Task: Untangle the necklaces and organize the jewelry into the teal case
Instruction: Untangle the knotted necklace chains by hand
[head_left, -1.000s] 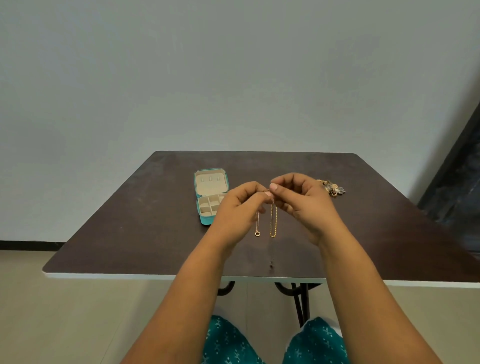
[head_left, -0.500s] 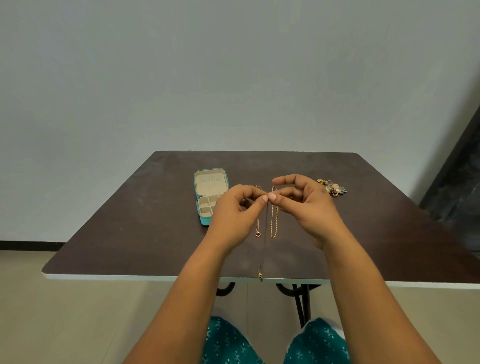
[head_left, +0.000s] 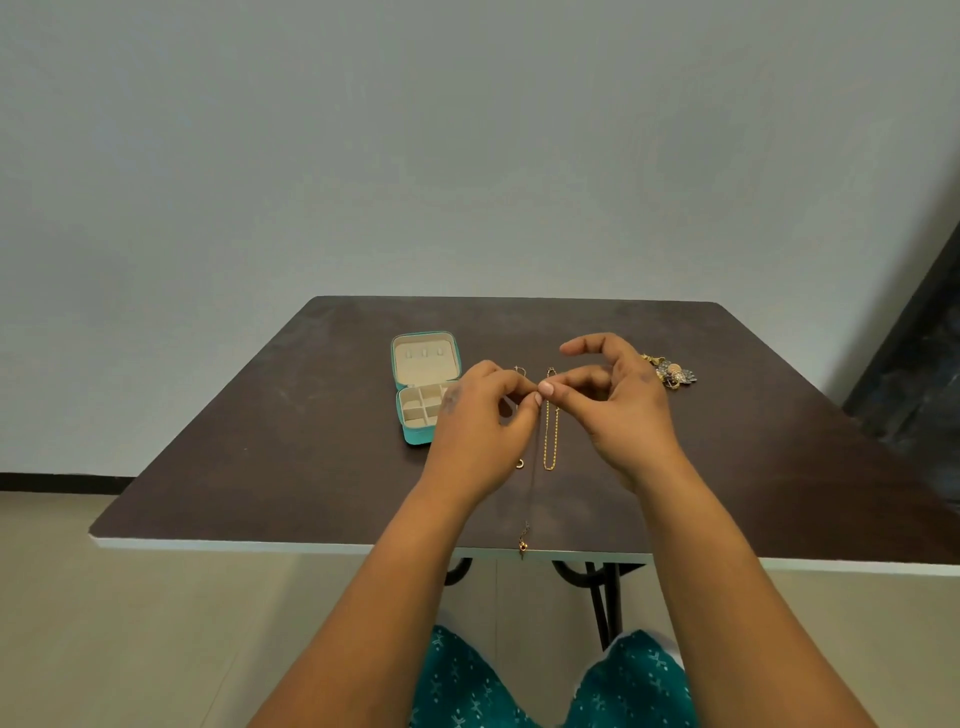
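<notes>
At the left of the dark table, the teal case is seen lying open, its cream lid laid back and its divided compartments facing up. Just beside it, the left hand is raised over the tabletop with thumb and forefinger pinched together on a thin chain. That chain is drawn down from the pinch toward the near edge, where a small pendant end is seen hanging. A small gold ring-shaped piece is glimpsed at the hand's edge. Next, a gold chain is laid in a narrow loop on the table between the two hands. The right hand is met fingertip to fingertip with the left, pinching the same thin chain, the other fingers curled above. Farther right, a cluster of ornate jewelry is left resting on the table.
</notes>
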